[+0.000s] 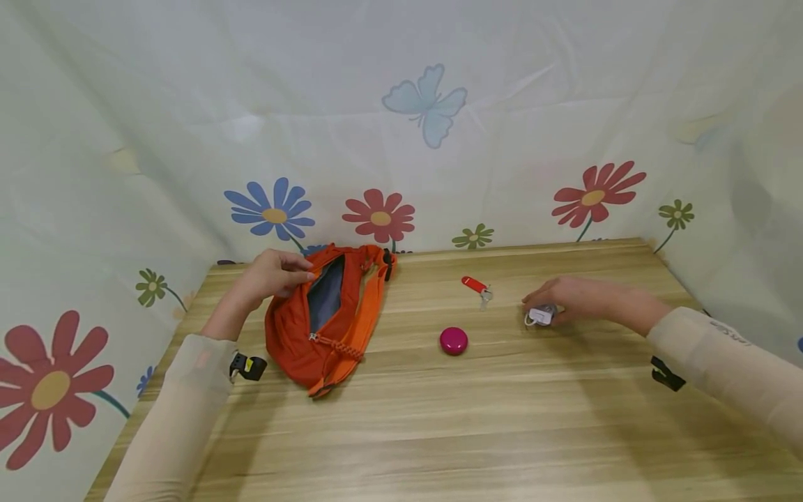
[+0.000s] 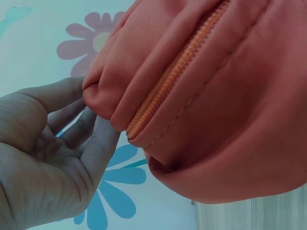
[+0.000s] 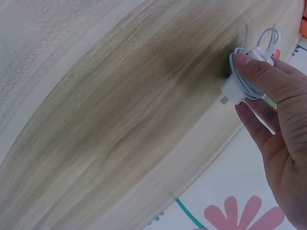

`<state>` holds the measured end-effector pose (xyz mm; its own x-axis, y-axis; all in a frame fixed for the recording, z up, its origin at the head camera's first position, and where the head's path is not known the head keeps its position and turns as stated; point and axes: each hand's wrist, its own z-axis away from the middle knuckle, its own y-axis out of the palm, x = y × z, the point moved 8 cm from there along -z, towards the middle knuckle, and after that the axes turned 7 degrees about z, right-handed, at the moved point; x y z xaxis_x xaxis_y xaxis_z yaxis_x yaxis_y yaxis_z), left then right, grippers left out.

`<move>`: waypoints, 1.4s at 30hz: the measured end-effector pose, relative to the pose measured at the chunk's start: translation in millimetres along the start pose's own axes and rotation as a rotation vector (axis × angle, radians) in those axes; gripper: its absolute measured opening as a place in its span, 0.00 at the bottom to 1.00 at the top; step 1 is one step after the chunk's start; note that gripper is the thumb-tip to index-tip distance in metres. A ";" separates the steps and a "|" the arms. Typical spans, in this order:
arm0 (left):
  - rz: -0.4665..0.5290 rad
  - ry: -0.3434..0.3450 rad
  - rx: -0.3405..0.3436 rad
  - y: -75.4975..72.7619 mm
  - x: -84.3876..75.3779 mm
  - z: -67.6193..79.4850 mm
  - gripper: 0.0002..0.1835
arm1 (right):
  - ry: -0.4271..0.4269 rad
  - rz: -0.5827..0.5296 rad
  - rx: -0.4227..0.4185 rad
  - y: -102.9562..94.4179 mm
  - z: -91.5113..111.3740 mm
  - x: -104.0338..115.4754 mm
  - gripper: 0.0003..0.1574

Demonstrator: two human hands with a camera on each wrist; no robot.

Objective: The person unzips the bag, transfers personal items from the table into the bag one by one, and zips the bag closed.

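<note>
Pale sleeves (image 1: 182, 411) were nearest the head camera, coming in from both lower corners; white charger (image 3: 233, 90), with its cable wound round it, was at the right of the table (image 1: 408, 432), in the right hand (image 1: 583, 296); thumb pressed on the coil, fingers curled round the other side, so a proper grip; couldn't tell whether its underside touched the wood.

Handling, my guess: charger light, hard-shelled, a bit slick; the cable soft and apt to spring loose; best hold was across body and coil together, not by the loose loop at the end; prongs stuck out, liable to snag on fabric.

Left hand (image 1: 270, 275) pinched the edge of the orange bag (image 1: 291, 335) beside its opening, thumb one side, fingers the other; zip open, grey lining (image 1: 326, 296) showing; bag looked light and floppy, likely to sag or slide unless held by the rim; braided pull (image 1: 341, 347) hung off the zip on the near side.

Between bag and charger: magenta round case (image 1: 454, 341), nearer the person, glossy, probably slippery; red key tag (image 1: 473, 284) with keys (image 1: 486, 295) farther back; flowered cloth (image 1: 301, 84) stood behind everything.
</note>
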<state>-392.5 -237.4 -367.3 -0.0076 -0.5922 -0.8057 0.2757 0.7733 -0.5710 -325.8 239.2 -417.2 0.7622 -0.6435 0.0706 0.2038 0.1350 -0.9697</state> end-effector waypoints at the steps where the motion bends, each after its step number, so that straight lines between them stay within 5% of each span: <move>1: 0.001 0.000 0.000 0.2 0.3 -0.1 0.15 | 0.005 0.004 0.001 0.2 -0.2 -0.3 0.33; 29: -0.003 0.012 0.011 1.6 0.0 -1.1 0.15 | 0.000 0.064 -0.065 -4.5 0.3 4.6 0.30; 42: -0.010 -0.004 0.014 3.2 -0.5 1.8 0.16 | -0.043 0.096 -0.217 -27.7 2.1 18.7 0.29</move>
<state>-389.9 -235.0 -368.4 -0.0066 -0.6005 -0.7996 0.2893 0.7642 -0.5764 -315.9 225.0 -388.6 0.7979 -0.6025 -0.0192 -0.0042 0.0263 -0.9996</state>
